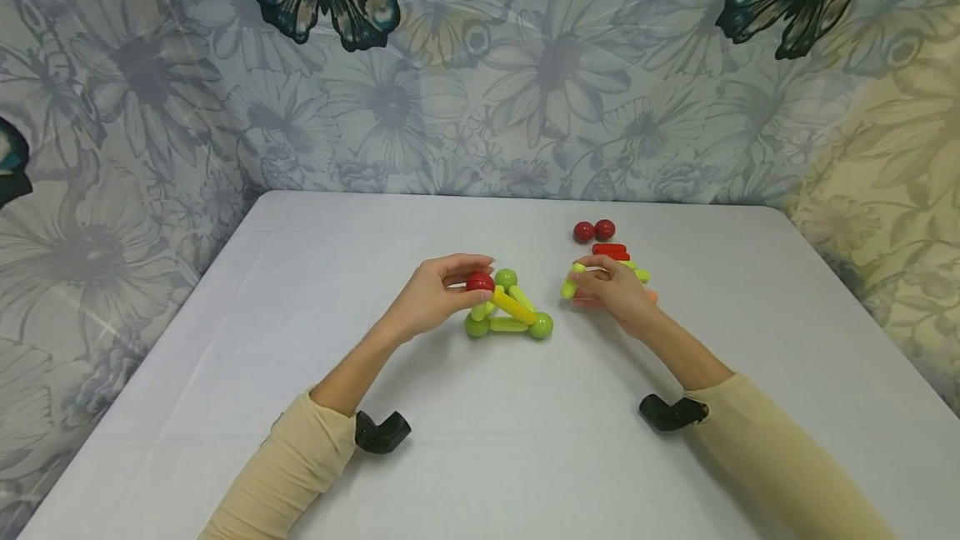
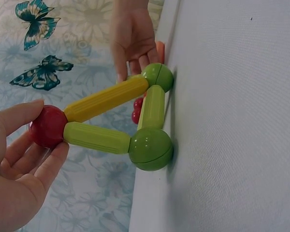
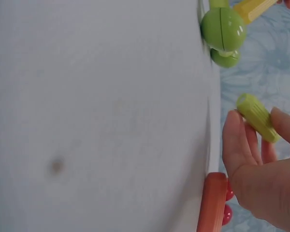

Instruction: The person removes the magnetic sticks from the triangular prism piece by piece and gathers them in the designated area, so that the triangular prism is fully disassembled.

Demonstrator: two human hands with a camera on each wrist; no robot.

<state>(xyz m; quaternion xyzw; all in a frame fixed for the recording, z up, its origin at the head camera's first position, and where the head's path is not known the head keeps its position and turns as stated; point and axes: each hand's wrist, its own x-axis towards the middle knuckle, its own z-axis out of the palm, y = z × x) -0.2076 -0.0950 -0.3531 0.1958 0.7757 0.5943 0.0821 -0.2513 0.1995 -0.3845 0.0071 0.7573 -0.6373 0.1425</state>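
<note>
My left hand (image 1: 427,298) pinches a red ball (image 2: 47,126) between thumb and fingers. From this ball a yellow rod (image 2: 108,99) and a light green rod (image 2: 97,137) slope down to green balls on the table. Those green balls (image 1: 541,325) form the corners of a triangular base, joined by light green rods (image 1: 509,324). To the right of this frame, my right hand (image 1: 619,292) holds a loose yellow-green rod (image 3: 256,117) between thumb and fingers, apart from the frame and tilted. Its near end, in the right wrist view, shows a round tip.
Two red balls (image 1: 594,230) lie at the back right of the white table (image 1: 480,457). Red rods (image 1: 610,250) lie just in front of them, then yellow-green rods (image 1: 642,275) and an orange rod (image 3: 212,203), partly behind my right hand. A patterned cloth (image 1: 555,107) hangs behind the table.
</note>
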